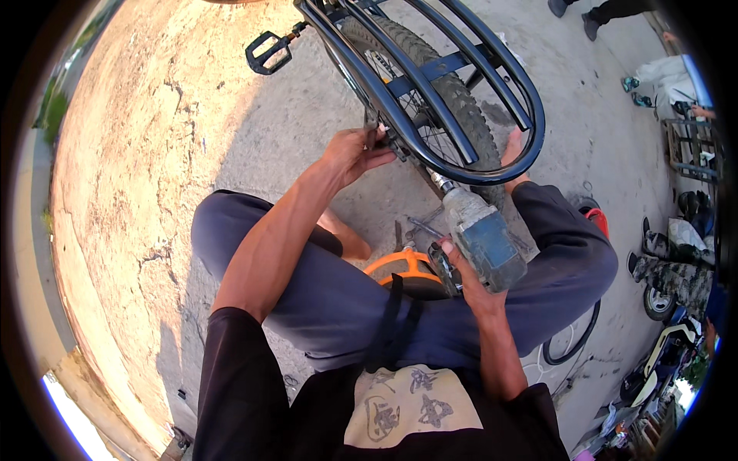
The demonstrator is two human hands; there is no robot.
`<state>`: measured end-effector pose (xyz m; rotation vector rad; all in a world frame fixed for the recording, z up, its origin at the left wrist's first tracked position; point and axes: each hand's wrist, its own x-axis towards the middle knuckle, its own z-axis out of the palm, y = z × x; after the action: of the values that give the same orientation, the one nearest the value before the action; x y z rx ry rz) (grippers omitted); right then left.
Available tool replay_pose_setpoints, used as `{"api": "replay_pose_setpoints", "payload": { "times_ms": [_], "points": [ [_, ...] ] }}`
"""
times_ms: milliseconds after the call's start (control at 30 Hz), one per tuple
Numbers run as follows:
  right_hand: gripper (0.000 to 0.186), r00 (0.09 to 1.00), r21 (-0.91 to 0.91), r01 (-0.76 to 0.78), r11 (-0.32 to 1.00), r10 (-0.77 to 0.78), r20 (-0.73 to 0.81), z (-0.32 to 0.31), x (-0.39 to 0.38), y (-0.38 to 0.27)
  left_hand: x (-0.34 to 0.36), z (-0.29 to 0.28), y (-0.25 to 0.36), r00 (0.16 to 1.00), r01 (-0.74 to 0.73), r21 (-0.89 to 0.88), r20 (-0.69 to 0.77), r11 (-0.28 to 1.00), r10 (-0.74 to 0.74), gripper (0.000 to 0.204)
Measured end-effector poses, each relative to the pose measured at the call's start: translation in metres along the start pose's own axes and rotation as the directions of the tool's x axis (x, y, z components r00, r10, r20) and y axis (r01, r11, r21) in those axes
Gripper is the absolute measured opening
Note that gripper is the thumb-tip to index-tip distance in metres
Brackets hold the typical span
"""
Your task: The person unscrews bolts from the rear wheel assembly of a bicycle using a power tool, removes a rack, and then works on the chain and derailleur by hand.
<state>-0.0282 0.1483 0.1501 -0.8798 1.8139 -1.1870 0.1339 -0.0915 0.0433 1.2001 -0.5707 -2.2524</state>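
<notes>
Cracked tan concrete ground (115, 192): on your left it lies in strong, warm sunlight, cut off by a slanting shadow edge.
Shaded side: you sit in even, softer light, your dark blue-grey cloth trousers (330, 300) included.
Glossy black tubular metal rack (443, 67): thin pale highlights run along its tubes; detail is crisp.
Fisheye rim: black surrounds your view, straight edges bow, lower corners glare white, far-right clutter looks soft.

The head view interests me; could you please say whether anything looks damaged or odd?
Yes: the sunlit ground at left is cracked, jagged lines breaking its surface, and the power tool in the right hand looks scuffed and grimy.
</notes>
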Motion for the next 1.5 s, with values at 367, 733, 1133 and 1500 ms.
{"api": "replay_pose_setpoints", "payload": {
  "times_ms": [367,733,1133,1500],
  "points": [
    [0.030,1.000,0.018,0.025,1.000,-0.025,-0.009,0.018,0.028,-0.016,0.004,-0.002,-0.005,1.000,-0.031,-0.003,-0.001,1.000,0.031,0.024],
    [0.028,0.995,-0.016,0.103,0.995,-0.102,0.011,0.023,0.036,-0.029,-0.005,0.008,0.000,1.000,-0.006,0.036,-0.012,0.999,0.006,0.027],
    [0.030,0.995,-0.078,0.076,0.994,-0.071,0.065,0.019,0.051,-0.036,0.001,0.004,-0.001,0.999,0.006,0.025,0.032,1.000,-0.007,0.026],
    [0.029,0.996,-0.051,-0.014,0.999,0.018,0.087,0.022,0.047,-0.023,-0.001,0.006,0.000,1.000,-0.006,0.026,0.025,1.000,0.005,0.025]
  ]
}}
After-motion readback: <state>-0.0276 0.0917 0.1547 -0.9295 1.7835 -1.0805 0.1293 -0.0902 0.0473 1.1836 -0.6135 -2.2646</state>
